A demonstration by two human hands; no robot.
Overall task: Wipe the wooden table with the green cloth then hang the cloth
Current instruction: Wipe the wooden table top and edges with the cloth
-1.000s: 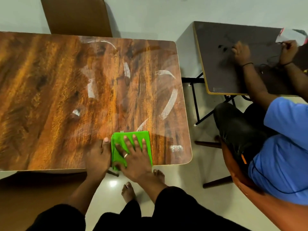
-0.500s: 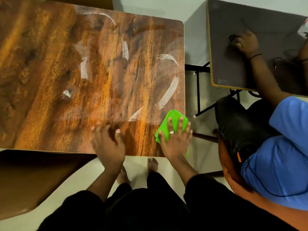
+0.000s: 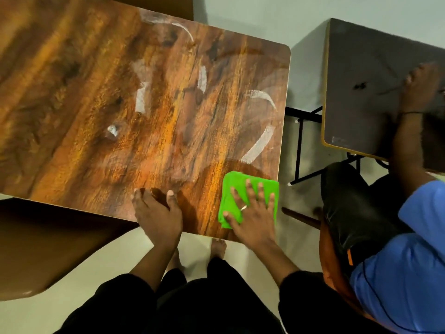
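Observation:
The wooden table [image 3: 101, 112] fills the upper left, with white streaks [image 3: 258, 147] across its right half. A folded green cloth [image 3: 237, 186] lies flat at the table's near right corner, its right edge at the table's edge. My right hand [image 3: 252, 213] presses down on the cloth with fingers spread, a ring on one finger. My left hand [image 3: 157, 213] rests flat on the table's near edge, to the left of the cloth, holding nothing.
A person in a blue shirt [image 3: 409, 273] sits close on the right, one hand on a dark table [image 3: 356, 88] with black metal legs. A brown chair [image 3: 48, 247] stands at the lower left, another chair back [image 3: 154, 6] beyond the far edge.
My right hand has slid the cloth from the middle of the near edge to the table's right corner. My left hand now rests flat near the edge.

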